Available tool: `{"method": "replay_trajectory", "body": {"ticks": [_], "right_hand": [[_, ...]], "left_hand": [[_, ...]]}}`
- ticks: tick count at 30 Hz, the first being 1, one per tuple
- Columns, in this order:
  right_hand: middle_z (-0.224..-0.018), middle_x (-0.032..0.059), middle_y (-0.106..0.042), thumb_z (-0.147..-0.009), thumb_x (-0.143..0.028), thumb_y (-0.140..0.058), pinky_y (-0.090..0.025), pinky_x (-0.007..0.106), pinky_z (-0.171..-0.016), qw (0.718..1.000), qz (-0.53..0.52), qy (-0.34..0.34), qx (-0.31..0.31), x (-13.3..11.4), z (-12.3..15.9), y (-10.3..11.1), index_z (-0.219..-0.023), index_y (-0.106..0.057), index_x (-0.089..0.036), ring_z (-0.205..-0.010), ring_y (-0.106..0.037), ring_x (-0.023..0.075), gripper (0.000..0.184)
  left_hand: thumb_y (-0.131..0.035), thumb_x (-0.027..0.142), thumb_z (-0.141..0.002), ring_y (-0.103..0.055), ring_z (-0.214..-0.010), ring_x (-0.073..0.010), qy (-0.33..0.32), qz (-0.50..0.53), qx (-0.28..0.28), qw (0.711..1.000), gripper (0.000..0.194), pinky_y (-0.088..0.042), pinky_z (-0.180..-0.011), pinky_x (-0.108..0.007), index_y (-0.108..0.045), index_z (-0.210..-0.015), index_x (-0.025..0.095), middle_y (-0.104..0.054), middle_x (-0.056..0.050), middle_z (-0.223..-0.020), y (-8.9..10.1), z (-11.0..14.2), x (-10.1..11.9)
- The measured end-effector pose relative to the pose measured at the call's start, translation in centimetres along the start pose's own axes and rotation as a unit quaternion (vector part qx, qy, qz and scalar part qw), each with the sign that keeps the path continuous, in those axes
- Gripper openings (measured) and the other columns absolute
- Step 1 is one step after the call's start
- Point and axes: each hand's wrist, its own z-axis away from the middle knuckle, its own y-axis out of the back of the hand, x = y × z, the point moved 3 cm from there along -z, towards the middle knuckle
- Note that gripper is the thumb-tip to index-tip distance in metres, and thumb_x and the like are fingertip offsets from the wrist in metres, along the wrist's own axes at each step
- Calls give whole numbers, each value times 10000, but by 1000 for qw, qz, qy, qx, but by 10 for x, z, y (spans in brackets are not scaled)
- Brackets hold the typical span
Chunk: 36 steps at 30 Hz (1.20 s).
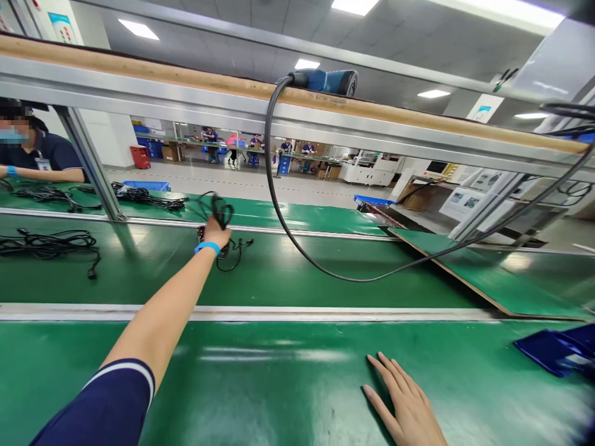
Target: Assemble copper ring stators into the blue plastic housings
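Note:
With my arm stretched far forward, my left hand (217, 233) is closed around a coiled black cable (222, 214) above the middle green belt. Loops of that cable stick up past the fingers, and its connector ends (242, 243) hang or lie to the right of the wrist. A blue band circles that wrist. Down at the lower right, my right hand (404, 402) rests with fingers spread on or just over the near green surface (279, 396), holding nothing.
Black cable bundles lie on the belt (46, 243) and far bench (149, 196) at left. A blue corded tool (328, 82) sits on the overhead shelf, its cord (297, 244) looping low across my view. A raised green board (493, 279) stands right. A masked co-worker (41, 152) sits far left.

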Motion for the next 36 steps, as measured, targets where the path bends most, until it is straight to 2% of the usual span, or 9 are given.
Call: {"method": "replay_trajectory", "body": {"ticks": [6,8,11,15,20,25,29,32,36], "right_hand": [[-1566,22,-438,-953,-673,-415,-398,547,-1158,1000,-16,-5,-7,-4,-1,5,-1475,-511,-306,-1470,-366,317,645],[-1565,26,-439,-957,-671,-409,-386,550,-1162,1000,-19,-9,-12,-6,-2,7,-1473,-514,-306,-1472,-362,318,640],[-1572,22,-428,-966,-668,-392,-370,542,-1169,999,-21,-14,-25,-9,-3,11,-1479,-505,-309,-1479,-349,307,636],[-1579,15,-417,-981,-650,-365,-354,521,-1176,999,-21,-22,-38,-15,-3,17,-1487,-492,-307,-1484,-336,290,625],[-1578,29,-419,-990,-633,-370,-337,506,-1183,999,-21,-28,-41,-23,-4,25,-1489,-489,-287,-1481,-335,290,618],[-1570,56,-431,-994,-626,-394,-328,498,-1184,999,-28,-29,-32,-26,-6,29,-1480,-500,-267,-1469,-355,297,613],[-1572,54,-429,-998,-628,-396,-313,493,-1192,998,-33,-30,-33,-26,-7,29,-1483,-495,-267,-1473,-347,286,612],[-1576,48,-424,-991,-640,-404,-307,493,-1196,998,-32,-34,-36,-26,-8,27,-1483,-496,-275,-1475,-344,288,619],[-1576,40,-425,-985,-637,-417,-300,498,-1202,998,-37,-36,-34,-25,-8,25,-1477,-505,-284,-1477,-340,293,612]], "left_hand": [[-666,362,-928,-654,-1056,-237,-102,43,-246,963,495,-561,-948,-465,-535,-1367,173,-644,-107,-1215,-66,62,58],[-666,360,-927,-666,-1020,-227,-110,65,-298,946,522,-573,-929,-455,-515,-1392,176,-651,-110,-1207,-75,82,62],[-668,290,-913,-666,-1046,-231,-113,103,-326,933,674,-559,-966,-462,-372,-1510,188,-654,-125,-1226,-67,99,68],[-615,198,-878,-656,-1070,-212,-112,156,-319,928,808,-568,-896,-342,-214,-1579,198,-654,-125,-1255,-25,107,86],[-585,194,-795,-613,-689,-117,-92,165,-309,932,703,-507,-600,-231,-381,-1467,168,-661,-94,-1193,50,107,111],[-530,157,-779,-569,-633,-90,-83,113,-281,949,413,-469,-660,-199,-561,-1172,36,-615,12,-748,114,100,125],[-441,209,-845,-528,-605,-35,-85,82,-263,958,311,-402,-682,-151,-589,-1039,17,-567,46,-659,153,112,127],[-602,383,-767,-554,-610,-75,-90,83,-267,956,386,-409,-571,-146,-623,-1009,83,-635,19,-701,177,130,125],[-751,551,-667,-647,-664,-179,-110,86,-274,951,634,-527,-538,-247,-650,-1175,186,-718,-19,-788,205,162,114]]}}
